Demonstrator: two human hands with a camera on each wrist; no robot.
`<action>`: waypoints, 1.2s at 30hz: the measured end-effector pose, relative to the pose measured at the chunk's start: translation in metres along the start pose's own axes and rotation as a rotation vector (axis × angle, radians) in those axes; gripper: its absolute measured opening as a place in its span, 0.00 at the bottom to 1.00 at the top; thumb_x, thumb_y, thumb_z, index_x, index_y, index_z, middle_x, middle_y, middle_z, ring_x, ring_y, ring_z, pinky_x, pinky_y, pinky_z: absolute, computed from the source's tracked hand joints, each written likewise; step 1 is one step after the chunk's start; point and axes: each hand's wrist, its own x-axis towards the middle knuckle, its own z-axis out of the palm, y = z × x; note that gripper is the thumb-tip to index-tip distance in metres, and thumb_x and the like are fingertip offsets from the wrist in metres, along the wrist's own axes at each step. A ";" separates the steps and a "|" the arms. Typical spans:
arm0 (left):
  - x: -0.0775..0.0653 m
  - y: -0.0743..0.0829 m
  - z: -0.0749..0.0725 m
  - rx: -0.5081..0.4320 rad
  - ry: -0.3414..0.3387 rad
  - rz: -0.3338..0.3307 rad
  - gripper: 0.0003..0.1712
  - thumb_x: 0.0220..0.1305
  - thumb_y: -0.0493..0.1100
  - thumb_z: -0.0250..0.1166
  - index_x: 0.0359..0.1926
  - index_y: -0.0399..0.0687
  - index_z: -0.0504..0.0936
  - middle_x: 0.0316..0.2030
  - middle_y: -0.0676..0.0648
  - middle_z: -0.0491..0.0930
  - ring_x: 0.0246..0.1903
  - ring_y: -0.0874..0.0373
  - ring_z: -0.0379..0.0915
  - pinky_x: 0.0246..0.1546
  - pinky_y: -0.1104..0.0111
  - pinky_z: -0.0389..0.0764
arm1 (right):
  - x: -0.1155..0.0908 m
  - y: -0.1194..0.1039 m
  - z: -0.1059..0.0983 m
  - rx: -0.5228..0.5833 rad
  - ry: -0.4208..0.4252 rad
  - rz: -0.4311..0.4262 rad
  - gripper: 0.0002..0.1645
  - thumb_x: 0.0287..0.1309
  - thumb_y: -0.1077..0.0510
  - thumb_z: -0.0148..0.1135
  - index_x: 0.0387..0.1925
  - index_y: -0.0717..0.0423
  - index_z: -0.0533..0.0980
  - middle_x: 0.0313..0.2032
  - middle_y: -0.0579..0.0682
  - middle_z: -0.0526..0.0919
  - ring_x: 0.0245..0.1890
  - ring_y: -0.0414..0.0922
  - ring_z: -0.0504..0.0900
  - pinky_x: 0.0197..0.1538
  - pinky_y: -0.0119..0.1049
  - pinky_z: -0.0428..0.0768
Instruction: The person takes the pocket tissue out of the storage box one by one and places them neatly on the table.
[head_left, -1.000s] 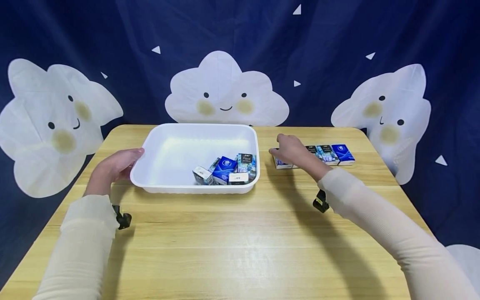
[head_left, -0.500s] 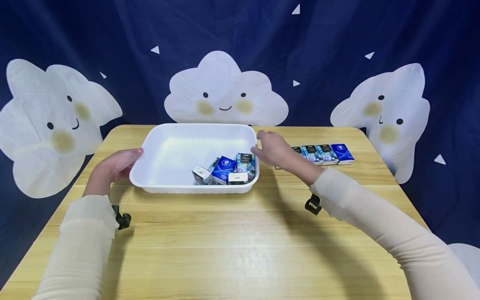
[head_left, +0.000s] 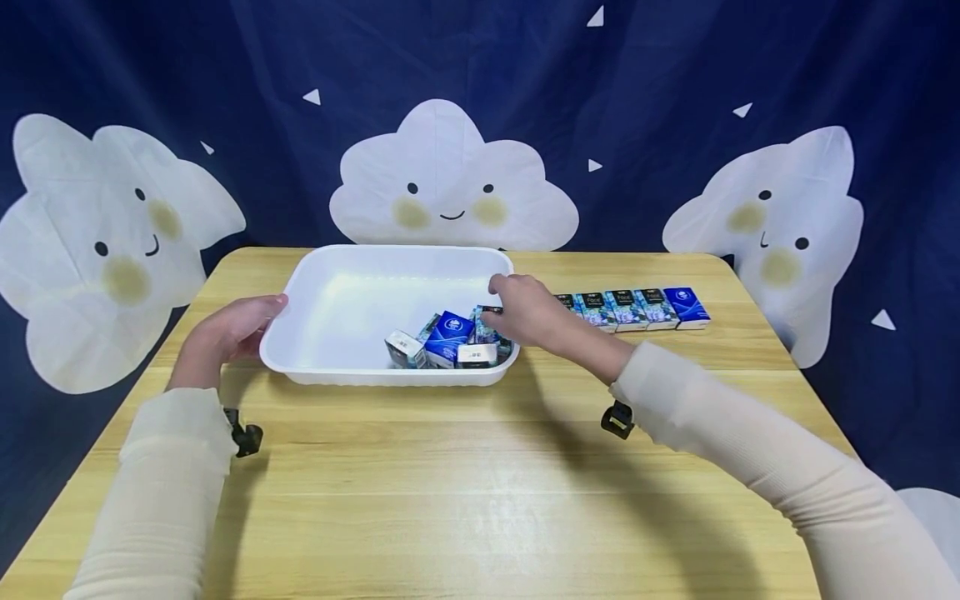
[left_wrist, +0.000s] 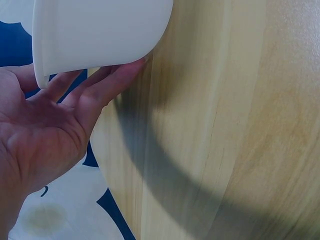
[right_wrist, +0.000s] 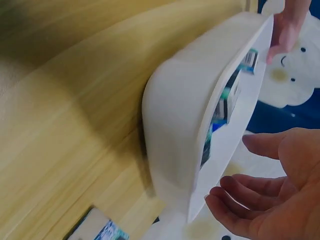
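From where I stand, the left hand [head_left: 238,327] is at the far left, holding the tray [head_left: 330,321] by its left end, thumb at the rim and fingers against the outer wall. The tray's long side runs across the worktop [head_left: 450,467], left to right, so it spans the gap between the two hands. Its left part shows bare floor; the loose packs are bunched in its near right corner, a blue pack [head_left: 448,335] leaning among them and a white-ended pack [head_left: 406,349] tilted to its left. That puts the bunch well away from the left hand and close by the right hand [head_left: 525,310], which hangs over the tray's right rim with the packs below and to the left of it. Further right, on the worktop, lies the row [head_left: 627,310] of five packs side by side, its long axis also left to right, its left end partly covered by the right hand and wrist. The left wrist view gives the fingers under the tray's outer wall, lost to the head view. The right wrist view shows the right hand's thumb and fingers parted with nothing between them, where the head view gives mostly its back.
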 end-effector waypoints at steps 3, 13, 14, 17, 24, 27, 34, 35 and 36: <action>0.000 -0.001 0.000 -0.001 0.002 -0.001 0.44 0.79 0.65 0.31 0.80 0.37 0.44 0.68 0.31 0.63 0.55 0.49 0.72 0.45 0.69 0.79 | -0.004 -0.006 0.002 -0.004 -0.022 -0.035 0.28 0.67 0.49 0.66 0.60 0.63 0.75 0.55 0.60 0.83 0.55 0.54 0.82 0.57 0.47 0.80; 0.003 -0.002 0.000 -0.031 -0.007 0.017 0.44 0.80 0.64 0.32 0.78 0.33 0.47 0.63 0.34 0.68 0.43 0.60 0.77 0.45 0.68 0.82 | -0.012 -0.021 0.008 -0.040 -0.164 -0.053 0.32 0.62 0.47 0.71 0.60 0.60 0.76 0.54 0.57 0.85 0.53 0.51 0.81 0.61 0.47 0.78; 0.003 -0.002 0.001 -0.032 -0.007 0.020 0.43 0.80 0.64 0.32 0.78 0.33 0.48 0.62 0.34 0.68 0.43 0.61 0.78 0.44 0.68 0.82 | -0.013 -0.021 0.009 -0.045 -0.171 -0.057 0.32 0.61 0.47 0.72 0.61 0.60 0.76 0.54 0.57 0.85 0.54 0.52 0.81 0.61 0.47 0.78; 0.003 -0.002 0.000 -0.024 -0.003 0.022 0.43 0.80 0.64 0.32 0.78 0.33 0.48 0.62 0.34 0.68 0.43 0.61 0.77 0.44 0.68 0.82 | -0.014 -0.022 0.010 -0.040 -0.189 -0.070 0.32 0.60 0.49 0.73 0.61 0.61 0.76 0.55 0.58 0.85 0.53 0.52 0.82 0.59 0.47 0.79; 0.002 -0.002 0.001 -0.026 -0.004 0.027 0.43 0.80 0.64 0.32 0.78 0.34 0.47 0.63 0.33 0.67 0.43 0.61 0.77 0.44 0.68 0.82 | -0.014 -0.024 0.010 -0.033 -0.191 -0.099 0.29 0.58 0.54 0.74 0.59 0.62 0.78 0.48 0.56 0.86 0.42 0.49 0.81 0.50 0.44 0.80; 0.002 -0.002 0.001 -0.028 -0.008 0.028 0.43 0.80 0.64 0.32 0.78 0.34 0.47 0.63 0.34 0.67 0.42 0.62 0.77 0.44 0.68 0.82 | -0.014 -0.024 0.010 -0.039 -0.191 -0.102 0.27 0.58 0.58 0.73 0.58 0.62 0.78 0.46 0.56 0.86 0.41 0.48 0.81 0.49 0.43 0.81; 0.001 -0.001 0.001 -0.029 0.000 0.027 0.43 0.80 0.63 0.32 0.78 0.34 0.46 0.64 0.33 0.66 0.43 0.62 0.77 0.44 0.69 0.82 | -0.013 -0.024 0.013 -0.048 -0.194 -0.110 0.27 0.53 0.69 0.65 0.58 0.63 0.79 0.53 0.57 0.85 0.45 0.49 0.82 0.53 0.43 0.81; 0.000 -0.001 0.001 -0.030 -0.001 0.030 0.43 0.80 0.63 0.32 0.78 0.34 0.46 0.64 0.33 0.66 0.43 0.62 0.77 0.44 0.69 0.82 | -0.013 -0.024 0.013 -0.045 -0.192 -0.110 0.27 0.52 0.70 0.64 0.57 0.63 0.79 0.54 0.57 0.85 0.46 0.49 0.82 0.54 0.44 0.81; 0.000 -0.001 0.001 -0.030 -0.001 0.030 0.43 0.80 0.63 0.32 0.78 0.34 0.47 0.64 0.32 0.66 0.43 0.61 0.77 0.44 0.69 0.82 | -0.013 -0.023 0.014 -0.045 -0.189 -0.111 0.26 0.52 0.71 0.64 0.56 0.63 0.80 0.54 0.57 0.85 0.47 0.49 0.82 0.55 0.44 0.81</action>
